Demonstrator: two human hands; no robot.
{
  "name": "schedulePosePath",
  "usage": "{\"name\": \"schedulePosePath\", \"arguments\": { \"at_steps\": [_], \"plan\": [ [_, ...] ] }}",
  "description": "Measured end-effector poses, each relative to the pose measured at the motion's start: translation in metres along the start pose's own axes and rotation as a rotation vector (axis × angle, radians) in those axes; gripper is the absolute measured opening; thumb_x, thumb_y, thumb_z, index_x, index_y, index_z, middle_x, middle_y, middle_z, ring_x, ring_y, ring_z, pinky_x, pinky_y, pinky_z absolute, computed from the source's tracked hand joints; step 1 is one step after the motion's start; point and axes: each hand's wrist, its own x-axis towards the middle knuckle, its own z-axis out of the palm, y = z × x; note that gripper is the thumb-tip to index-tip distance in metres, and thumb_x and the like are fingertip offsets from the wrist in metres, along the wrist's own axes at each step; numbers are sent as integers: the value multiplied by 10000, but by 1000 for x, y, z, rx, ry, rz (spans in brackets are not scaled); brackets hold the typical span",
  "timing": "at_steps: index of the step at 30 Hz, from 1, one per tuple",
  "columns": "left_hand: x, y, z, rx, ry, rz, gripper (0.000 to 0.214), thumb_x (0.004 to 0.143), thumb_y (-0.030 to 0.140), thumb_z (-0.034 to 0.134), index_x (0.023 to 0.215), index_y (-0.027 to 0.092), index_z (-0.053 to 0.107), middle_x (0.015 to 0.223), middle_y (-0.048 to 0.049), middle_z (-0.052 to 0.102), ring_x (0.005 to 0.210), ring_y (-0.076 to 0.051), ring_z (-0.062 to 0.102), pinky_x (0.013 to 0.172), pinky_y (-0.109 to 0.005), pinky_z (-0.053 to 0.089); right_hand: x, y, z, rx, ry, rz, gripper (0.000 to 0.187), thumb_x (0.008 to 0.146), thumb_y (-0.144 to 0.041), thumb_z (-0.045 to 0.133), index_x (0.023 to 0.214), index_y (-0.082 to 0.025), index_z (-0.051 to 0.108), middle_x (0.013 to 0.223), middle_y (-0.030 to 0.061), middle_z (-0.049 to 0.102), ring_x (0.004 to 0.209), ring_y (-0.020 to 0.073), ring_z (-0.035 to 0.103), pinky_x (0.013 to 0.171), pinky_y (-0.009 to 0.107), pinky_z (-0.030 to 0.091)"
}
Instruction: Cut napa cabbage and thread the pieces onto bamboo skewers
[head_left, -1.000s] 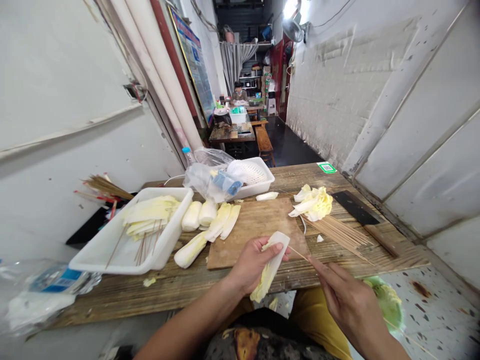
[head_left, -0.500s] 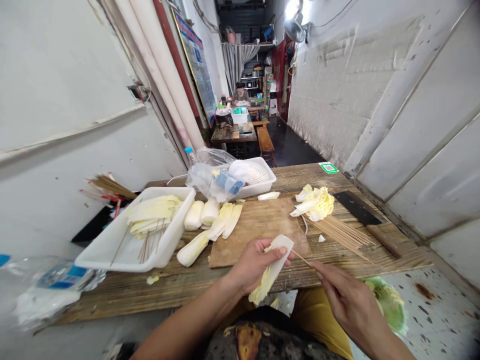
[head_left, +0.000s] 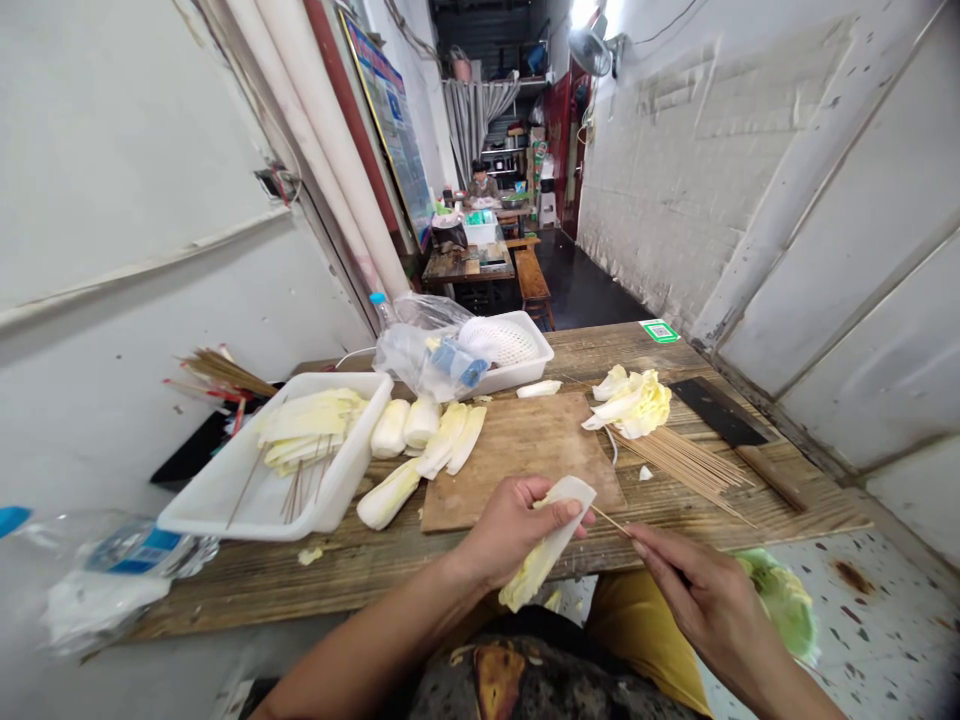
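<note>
My left hand point(head_left: 517, 525) grips a pale cabbage leaf point(head_left: 551, 550), thumb on top, over the table's front edge. Between the thumb and fingers of my right hand point(head_left: 697, 570) is a thin bamboo skewer point(head_left: 609, 520). The skewer's far end meets the leaf's right edge; whether it has pierced the leaf is hidden. Behind the hands lies a wooden cutting board point(head_left: 525, 450). Cut cabbage pieces point(head_left: 450, 440) sit at its left side. To the right, loose cabbage leaves point(head_left: 634, 402) rest by a pile of skewers point(head_left: 682, 465).
A white tub point(head_left: 270, 515) holds skewered leaves at the left. Farther back are a white tray point(head_left: 525, 360) and a plastic bag point(head_left: 427, 360). A cleaver point(head_left: 720, 412) lies at the right. A green basin point(head_left: 784, 600) stands on the floor. Another person point(head_left: 482, 185) sits far back.
The view has shifted slightly. Both hands keep their grips, the leaf in the left and the skewer in the right, with hardly any movement between them.
</note>
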Motion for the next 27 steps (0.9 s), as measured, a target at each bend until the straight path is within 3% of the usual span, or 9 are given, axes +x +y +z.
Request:
{"name": "schedulePosePath", "arguments": {
  "at_steps": [5,11,20,24,27],
  "plan": [
    [-3,3,1,12,-8,-16,325,656,427,735,797,134,725,759,-68,702,604,-126,581,571,-202,404,1,-2,-1,14,3,-8,233,864,-172,514,1034,-231,662,925,25,742,782,146,708,694,213,571],
    [-5,-7,11,85,-102,-12,314,697,410,708,805,117,737,735,-71,704,605,-131,576,598,-220,421,5,-8,-2,26,-63,-27,242,887,-159,472,1056,-222,633,942,43,734,790,142,700,689,221,557],
    [-12,3,18,71,10,122,231,717,354,709,788,136,736,750,-47,708,678,-130,598,666,-212,443,4,-11,-11,-99,-24,-122,257,883,-117,478,1109,-184,581,987,46,716,848,123,686,735,197,543],
    [-22,8,13,-85,129,135,213,723,349,711,793,148,708,732,-31,696,661,-116,601,655,-206,446,-4,-19,-27,-274,-63,-192,334,894,-109,426,1203,-172,535,965,60,714,781,140,694,621,206,551],
    [-28,11,11,-160,138,125,215,728,339,711,792,137,681,734,-35,684,647,-102,593,649,-198,441,-8,-28,-33,-367,-124,-217,428,891,-95,353,1301,-159,459,913,58,715,706,141,697,475,194,527]
  ]
}}
